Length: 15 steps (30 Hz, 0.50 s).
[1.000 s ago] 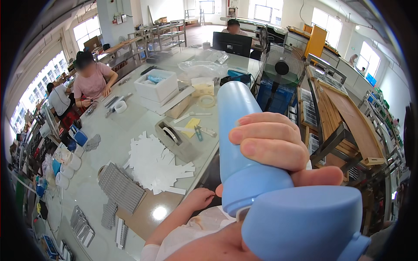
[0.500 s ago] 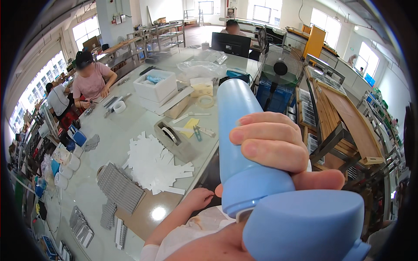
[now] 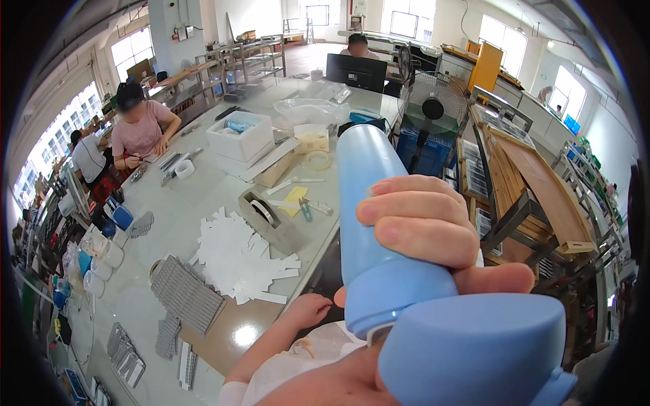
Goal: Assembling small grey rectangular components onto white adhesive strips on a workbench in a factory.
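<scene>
My right hand [image 3: 423,220] is wrapped round a light blue water bottle [image 3: 369,155], close in front of me. The bottle tilts with its base up and away, and its blue flip lid [image 3: 474,345] hangs open at the near end. Lower down, beside the near edge of the table [image 3: 203,189], lies my left hand [image 3: 313,309], fingers loosely curled with nothing visible in them. Nearest to it on the table are a heap of white paper strips [image 3: 240,260] and a brown board [image 3: 247,321].
A grey tape dispenser [image 3: 267,220], green-handled cutter [image 3: 305,210], white foam box [image 3: 239,139] and grey strip sheets [image 3: 186,291] lie on the table. A person in pink [image 3: 142,125] works across at the left. A standing fan [image 3: 433,108] and wooden panels [image 3: 535,183] stand to the right.
The surroundings have shifted very slightly in the view. Both hands and the bottle keep almost the same places.
</scene>
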Available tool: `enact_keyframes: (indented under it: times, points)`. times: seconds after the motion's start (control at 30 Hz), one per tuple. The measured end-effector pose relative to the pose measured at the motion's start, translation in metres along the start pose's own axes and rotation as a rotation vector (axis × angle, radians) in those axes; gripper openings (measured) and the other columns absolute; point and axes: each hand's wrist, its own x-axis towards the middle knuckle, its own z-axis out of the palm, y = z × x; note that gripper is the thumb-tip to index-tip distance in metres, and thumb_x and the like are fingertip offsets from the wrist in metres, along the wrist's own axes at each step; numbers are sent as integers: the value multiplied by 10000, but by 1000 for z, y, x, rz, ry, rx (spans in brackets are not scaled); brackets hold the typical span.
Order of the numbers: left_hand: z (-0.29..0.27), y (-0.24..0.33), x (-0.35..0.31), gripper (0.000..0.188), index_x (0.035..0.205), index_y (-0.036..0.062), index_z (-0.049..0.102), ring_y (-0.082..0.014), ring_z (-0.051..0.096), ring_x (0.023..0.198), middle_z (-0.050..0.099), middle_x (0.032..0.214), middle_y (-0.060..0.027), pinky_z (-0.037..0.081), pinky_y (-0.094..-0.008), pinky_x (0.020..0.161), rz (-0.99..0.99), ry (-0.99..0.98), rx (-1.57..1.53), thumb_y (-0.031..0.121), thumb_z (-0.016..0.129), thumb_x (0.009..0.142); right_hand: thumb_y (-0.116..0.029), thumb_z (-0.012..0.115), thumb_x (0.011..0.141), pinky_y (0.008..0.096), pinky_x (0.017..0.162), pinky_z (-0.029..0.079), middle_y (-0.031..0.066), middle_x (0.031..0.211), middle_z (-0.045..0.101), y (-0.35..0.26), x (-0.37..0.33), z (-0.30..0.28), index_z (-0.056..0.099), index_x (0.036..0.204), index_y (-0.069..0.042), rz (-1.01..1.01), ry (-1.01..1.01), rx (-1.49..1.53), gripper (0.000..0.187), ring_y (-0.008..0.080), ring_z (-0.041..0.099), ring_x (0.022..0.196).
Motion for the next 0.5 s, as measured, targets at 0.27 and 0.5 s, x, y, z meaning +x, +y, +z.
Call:
enact_keyframes:
  times: [0.27, 0.5]
  points:
    - [-1, 0, -1, 206, 1058, 68, 743, -359, 684, 953, 730, 987, -146, 552, -459, 832, -19, -22, 9, 175, 650, 908, -514, 136, 1125, 436, 686, 638, 174, 871, 727, -3, 2, 4, 640, 992, 56, -2, 41, -16, 772, 307, 740, 771]
    - [0, -1, -2, 213, 1071, 71, 739, -358, 681, 959, 727, 1003, -145, 549, -463, 831, -16, -17, 5, 177, 648, 911, -518, 141, 1125, 435, 691, 637, 181, 869, 729, -3, 3, 5, 652, 979, 56, 16, 36, 3, 783, 309, 740, 771]
